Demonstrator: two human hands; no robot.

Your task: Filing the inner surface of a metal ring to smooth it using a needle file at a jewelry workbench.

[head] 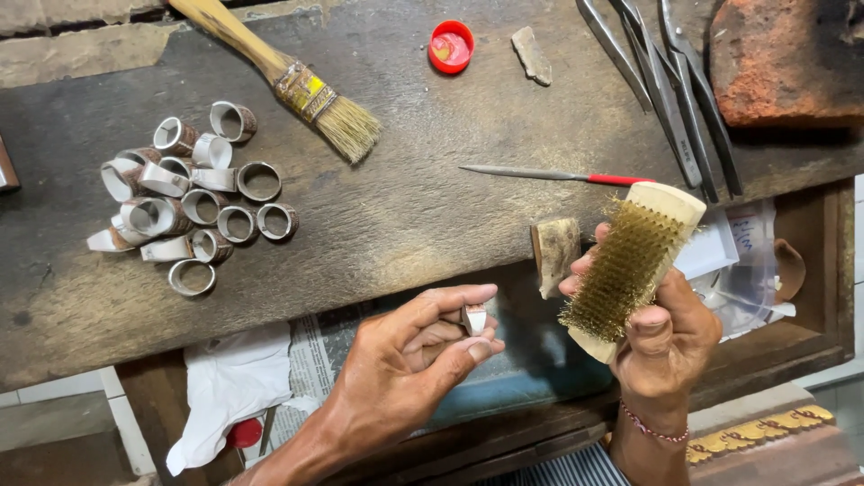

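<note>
The left hand pinches a small silver ring between thumb and fingertips, and the right hand grips a brass wire brush just beside it, bristles facing the ring. On the dark workbench well to the left sits a cluster of similar rings; whether those are brushed already I cannot tell.
</note>
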